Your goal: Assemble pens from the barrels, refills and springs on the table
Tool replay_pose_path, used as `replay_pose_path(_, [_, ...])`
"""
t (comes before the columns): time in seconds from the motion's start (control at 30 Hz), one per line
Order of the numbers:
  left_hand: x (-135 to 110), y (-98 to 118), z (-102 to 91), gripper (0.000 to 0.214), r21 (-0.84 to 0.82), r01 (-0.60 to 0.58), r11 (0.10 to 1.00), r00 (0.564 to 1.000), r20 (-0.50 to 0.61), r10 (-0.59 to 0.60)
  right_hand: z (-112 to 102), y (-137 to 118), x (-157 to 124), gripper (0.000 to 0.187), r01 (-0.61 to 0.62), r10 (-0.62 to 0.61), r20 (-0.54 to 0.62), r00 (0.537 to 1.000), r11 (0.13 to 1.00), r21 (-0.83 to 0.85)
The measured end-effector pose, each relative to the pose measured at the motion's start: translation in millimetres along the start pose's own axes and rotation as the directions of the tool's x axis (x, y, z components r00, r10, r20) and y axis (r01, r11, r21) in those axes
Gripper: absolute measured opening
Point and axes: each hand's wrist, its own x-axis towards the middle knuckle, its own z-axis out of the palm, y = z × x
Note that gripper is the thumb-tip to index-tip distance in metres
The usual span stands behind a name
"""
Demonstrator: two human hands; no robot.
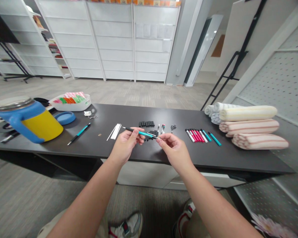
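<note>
Left hand (126,145): fingers pressed together, pinching the teal pen (141,133) along its forward half, black tip pointing left and slightly up; right hand (174,149): thumb and forefinger pinching the rear end of the same pen; pen held clear of the dark bench (139,152), above its middle and near the front edge, nearly level.

On the bench behind the hands: a fan of thin white refills (115,131) to the left; a row of short black grips (146,124); small metal parts (173,126), too small to identify; a row of red, white and teal pen barrels (202,135) to the right, lying side by side.

Further left: a second teal pen (79,133) lying alone; a blue lid (65,117); a white tray (85,105) of coloured items; a yellow jug (41,126) with a blue handle.

Far right: rolled striped towels (249,127), stacked.
</note>
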Motion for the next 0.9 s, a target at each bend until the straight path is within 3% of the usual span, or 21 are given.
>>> replay_pose_path(0.33, [0,0,-0.3,0.038,0.006,-0.003,1.000,0.999,0.042,0.002,-2,-2,-2,0.034,-0.001,0.004,0.042,0.999,0.999,-0.050])
replay_pose_path(0.6, [1,-4,-2.7,0.033,0.036,-0.043,0.998,0.997,0.062,0.041,0,-9,-7,0.035,0.096,-0.067,0.119,0.991,0.964,-0.250])
replay_pose_path(0.9, [1,-2,-0.9,0.034,-0.005,-0.031,0.999,0.999,0.022,0.031,1,-15,-8,0.025,0.170,-0.086,0.256,0.963,0.929,-0.327])
